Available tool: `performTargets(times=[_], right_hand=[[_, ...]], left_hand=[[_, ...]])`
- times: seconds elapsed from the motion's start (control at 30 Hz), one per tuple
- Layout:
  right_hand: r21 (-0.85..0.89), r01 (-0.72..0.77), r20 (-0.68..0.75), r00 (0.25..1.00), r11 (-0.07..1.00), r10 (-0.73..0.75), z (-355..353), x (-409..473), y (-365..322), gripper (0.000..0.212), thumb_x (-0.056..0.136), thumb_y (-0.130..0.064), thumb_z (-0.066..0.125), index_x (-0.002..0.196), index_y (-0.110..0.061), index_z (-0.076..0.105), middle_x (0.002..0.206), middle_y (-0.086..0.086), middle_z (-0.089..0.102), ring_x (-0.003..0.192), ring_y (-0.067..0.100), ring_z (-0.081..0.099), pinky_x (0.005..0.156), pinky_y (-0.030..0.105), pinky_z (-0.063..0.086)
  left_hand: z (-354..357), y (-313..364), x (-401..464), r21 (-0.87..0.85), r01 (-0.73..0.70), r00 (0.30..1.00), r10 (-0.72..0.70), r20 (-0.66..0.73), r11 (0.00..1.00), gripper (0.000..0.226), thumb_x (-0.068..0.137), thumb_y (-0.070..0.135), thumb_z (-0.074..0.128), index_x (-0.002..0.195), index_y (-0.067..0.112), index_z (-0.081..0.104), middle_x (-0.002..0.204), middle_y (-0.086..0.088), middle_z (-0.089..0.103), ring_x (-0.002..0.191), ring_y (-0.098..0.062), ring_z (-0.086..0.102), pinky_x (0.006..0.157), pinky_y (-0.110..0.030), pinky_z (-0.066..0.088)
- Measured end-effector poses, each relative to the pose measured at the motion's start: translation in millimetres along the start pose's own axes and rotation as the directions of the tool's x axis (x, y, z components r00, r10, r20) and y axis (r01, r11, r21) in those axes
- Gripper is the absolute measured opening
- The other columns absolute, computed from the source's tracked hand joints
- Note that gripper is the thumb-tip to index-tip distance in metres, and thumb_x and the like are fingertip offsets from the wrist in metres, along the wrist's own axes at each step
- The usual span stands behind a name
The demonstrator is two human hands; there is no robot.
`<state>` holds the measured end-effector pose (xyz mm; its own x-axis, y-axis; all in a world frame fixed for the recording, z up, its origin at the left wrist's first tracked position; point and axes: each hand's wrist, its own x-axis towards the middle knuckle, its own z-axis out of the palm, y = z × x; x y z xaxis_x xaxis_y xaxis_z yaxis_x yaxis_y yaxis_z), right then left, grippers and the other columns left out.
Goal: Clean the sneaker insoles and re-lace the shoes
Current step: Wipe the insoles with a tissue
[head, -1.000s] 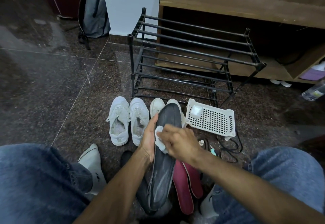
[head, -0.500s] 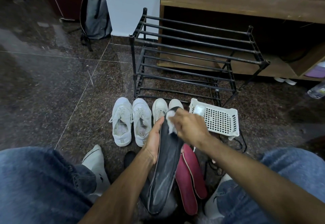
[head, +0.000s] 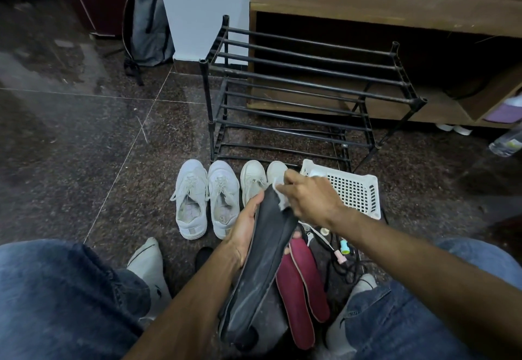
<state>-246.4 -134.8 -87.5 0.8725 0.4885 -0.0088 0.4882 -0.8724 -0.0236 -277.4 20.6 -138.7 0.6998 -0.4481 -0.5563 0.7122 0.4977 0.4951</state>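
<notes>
I count four white sneakers [head: 192, 198], two maroon insoles [head: 296, 297], one dark insole [head: 265, 261], one white wipe [head: 279, 190], one white basket [head: 353, 190], one black rack [head: 308, 88], one grey backpack [head: 147, 29], one bottle [head: 507, 142].

Dark speckled polished stone floor [head: 84, 139] reflecting dim light; black metal tube shoe rack [head: 305, 77] standing before brown wooden low cabinet [head: 381, 1]; grey fabric backpack [head: 147, 29] leaning against white wall pillar [head: 203, 6].
</notes>
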Motion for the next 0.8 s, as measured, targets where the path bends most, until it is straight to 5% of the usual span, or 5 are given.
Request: performTargets(times=[0.13, 0.33, 0.53, 0.7, 0.8], right_hand=[[0.127, 0.264, 0.074, 0.959, 0.956, -0.275, 12, -29, -26, 0.041, 0.068, -0.010, 0.077, 0.108, -0.015, 0.069, 0.085, 0.001, 0.050, 0.045, 0.017, 0.048, 0.038, 0.026, 0.039], [0.021, -0.098, -0.032, 0.995, 0.995, 0.099, 5, -7, 2, 0.030, 0.090, -0.015, 0.054, 0.119, -0.022, 0.061, 0.103, 0.001, 0.048, 0.066, 0.025, 0.052, 0.059, 0.035, 0.040], [0.121, 0.191, 0.069, 0.977, 0.974, -0.200, 20, -34, -33, 0.045, 0.070, -0.012, 0.079, 0.112, -0.019, 0.067, 0.089, -0.001, 0.051, 0.049, 0.019, 0.054, 0.041, 0.028, 0.041], [0.194, -0.287, -0.043, 0.953, 0.938, 0.301, 14, -5, 2, 0.030, 0.095, -0.021, 0.050, 0.120, -0.028, 0.065, 0.111, -0.003, 0.059, 0.095, 0.028, 0.064, 0.081, 0.036, 0.050], [0.310, -0.266, -0.004, 0.960, 0.913, 0.281, 17, -18, -22, 0.029, 0.095, -0.020, 0.049, 0.118, -0.026, 0.067, 0.107, -0.004, 0.060, 0.094, 0.025, 0.065, 0.085, 0.039, 0.051]], left_hand=[[-4, -1, 4, 0.034, -0.018, 0.999, 0.020, -0.041, 0.999, 0.057, 0.093, 0.051, 0.044, 0.102, 0.002, 0.072, 0.091, -0.021, 0.071, 0.080, -0.029, 0.070, 0.073, -0.035, 0.057], [0, -6, 4, -0.009, 0.036, 0.999, -0.036, 0.005, 0.999, 0.058, 0.094, 0.049, 0.043, 0.092, 0.003, 0.077, 0.093, -0.023, 0.071, 0.073, -0.036, 0.070, 0.065, -0.041, 0.058], [-4, 2, 8, -0.030, -0.093, 0.995, 0.091, -0.046, 0.995, 0.051, 0.097, 0.044, 0.041, 0.108, 0.002, 0.068, 0.091, -0.017, 0.073, 0.077, -0.024, 0.072, 0.066, -0.029, 0.060], [-4, 3, 5, -0.036, -0.032, 0.998, 0.034, 0.047, 0.999, 0.056, 0.095, 0.046, 0.040, 0.102, 0.002, 0.075, 0.096, -0.021, 0.071, 0.080, -0.034, 0.070, 0.069, -0.039, 0.057], [-6, 1, 13, -0.082, -0.125, 0.990, 0.129, 0.050, 0.989, 0.050, 0.095, 0.031, 0.040, 0.078, 0.003, 0.078, 0.078, -0.012, 0.073, 0.067, -0.020, 0.071, 0.060, -0.025, 0.058]])
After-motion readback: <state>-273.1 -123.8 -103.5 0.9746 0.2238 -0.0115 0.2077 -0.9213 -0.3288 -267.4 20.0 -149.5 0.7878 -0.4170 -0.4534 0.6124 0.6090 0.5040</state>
